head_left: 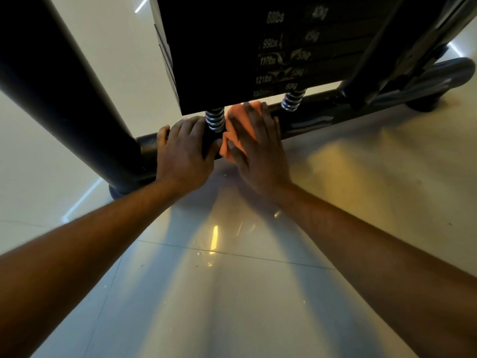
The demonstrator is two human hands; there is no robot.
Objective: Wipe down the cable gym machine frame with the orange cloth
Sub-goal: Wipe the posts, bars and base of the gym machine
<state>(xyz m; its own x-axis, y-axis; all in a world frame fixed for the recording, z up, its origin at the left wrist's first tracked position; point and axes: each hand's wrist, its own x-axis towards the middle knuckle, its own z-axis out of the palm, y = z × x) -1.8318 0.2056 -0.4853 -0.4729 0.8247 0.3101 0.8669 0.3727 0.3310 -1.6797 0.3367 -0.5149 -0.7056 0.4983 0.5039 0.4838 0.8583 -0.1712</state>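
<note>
Both forearms reach out over the pale tiled floor point(232, 293) toward the machine. Biggest in view is the thick black upright point(59, 94) at the left, then the weight stack point(258, 47) hanging just over the low base bar point(315, 113), with two coil springs point(215, 120) between stack and bar. That bar is rigid steel, bolted in and going nowhere, so I judge it will take firm pressure. The left hand point(180, 153) lies over the bar beside the upright, fingers curved across its top as a brace, holding nothing loose. The right hand point(255, 148) presses the cloth point(233, 130) flat against the bar between the springs, fingers straight and spread. The cloth is on the bar, bunched under that palm; it looks soft, light and limp, best worked with a flat palm or wrapped around the tube. Stack labels read 88lbs, 40kg, 99lbs, 45kg, 110lbs, 50kg, 121lbs and 60kg; the lowest one is too dark to make out.
</note>
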